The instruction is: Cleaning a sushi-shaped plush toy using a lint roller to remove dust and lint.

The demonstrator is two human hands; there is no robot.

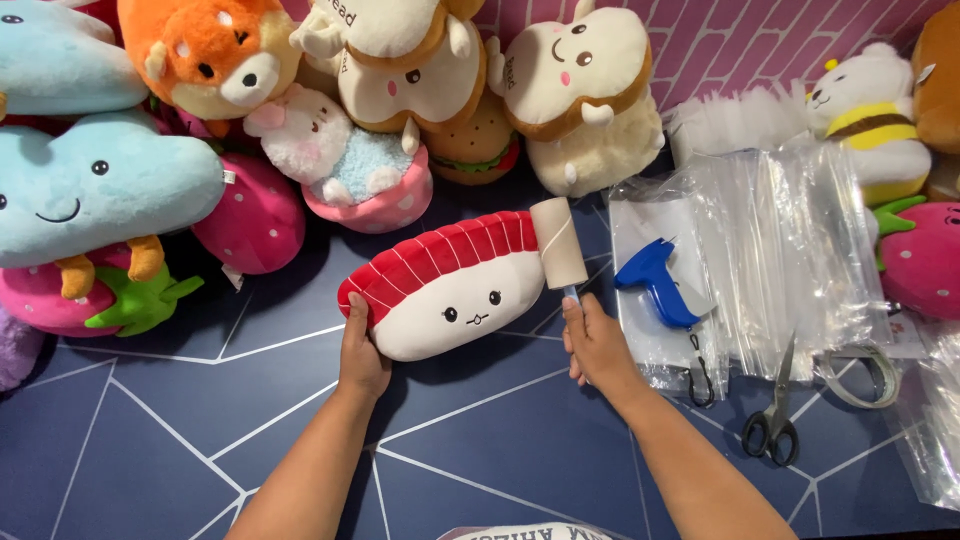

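Note:
A sushi-shaped plush toy (450,290), white with a red striped top and a small stitched face, lies on the dark blue mat (200,440). My left hand (360,355) grips its lower left end. My right hand (592,340) holds the handle of a lint roller (558,245), whose beige roll rests against the toy's right end.
Many plush toys are piled along the back: blue clouds (90,185), an orange animal (210,50), bread shapes (585,90), strawberries (250,215), a bee bear (875,110). At right lie clear plastic bags (790,240), a blue tagging gun (655,282), scissors (775,415) and a tape roll (860,375).

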